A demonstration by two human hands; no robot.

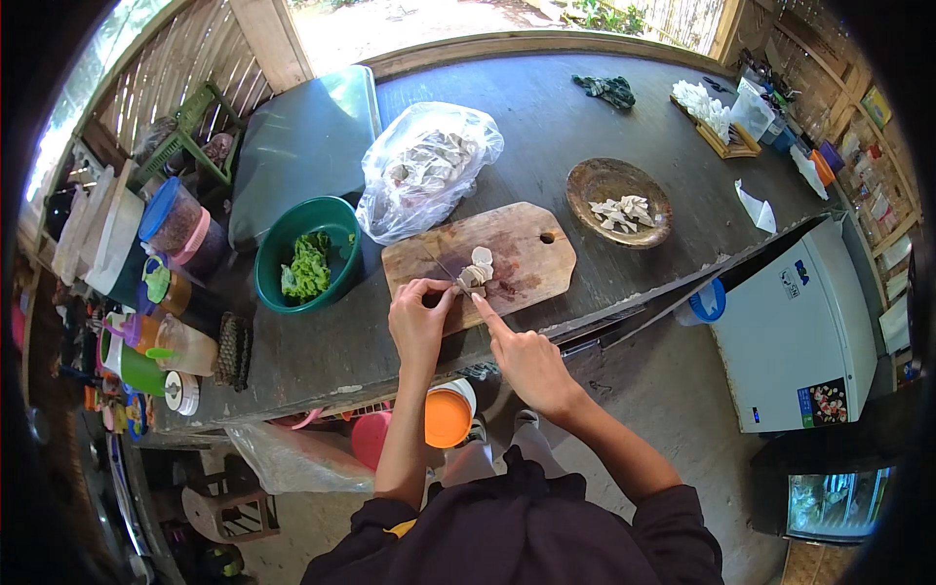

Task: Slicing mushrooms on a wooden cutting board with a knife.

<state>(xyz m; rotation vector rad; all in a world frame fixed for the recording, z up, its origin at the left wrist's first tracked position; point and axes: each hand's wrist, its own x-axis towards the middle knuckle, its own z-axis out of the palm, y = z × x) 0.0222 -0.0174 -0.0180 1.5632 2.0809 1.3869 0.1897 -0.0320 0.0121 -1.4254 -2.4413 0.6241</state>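
Note:
On a wooden cutting board (541, 256) lie pale round slices (479, 269) of food, perhaps meatball or sausage. My left hand (422, 311) pinches a small piece at the near side of these slices. A knife (441, 262) points up and left over the board, its handle hidden by my right hand (523, 355), which grips it with the index finger stretched along it. Right of the board, a brown bowl (585, 179) holds cut pale pieces (621, 213). Behind the board sits a clear plastic bag (431, 164) with pale contents. Leafy greens (307, 269) lie in a green basin (267, 274).
Lidded jars and bottles (172, 219) crowd the table's left end. A dark cloth (605, 89) lies at the back, and a tissue holder (713, 121) stands back right. A white chest freezer (797, 329) is beyond the table's right edge. Buckets (447, 418) stand below the near edge.

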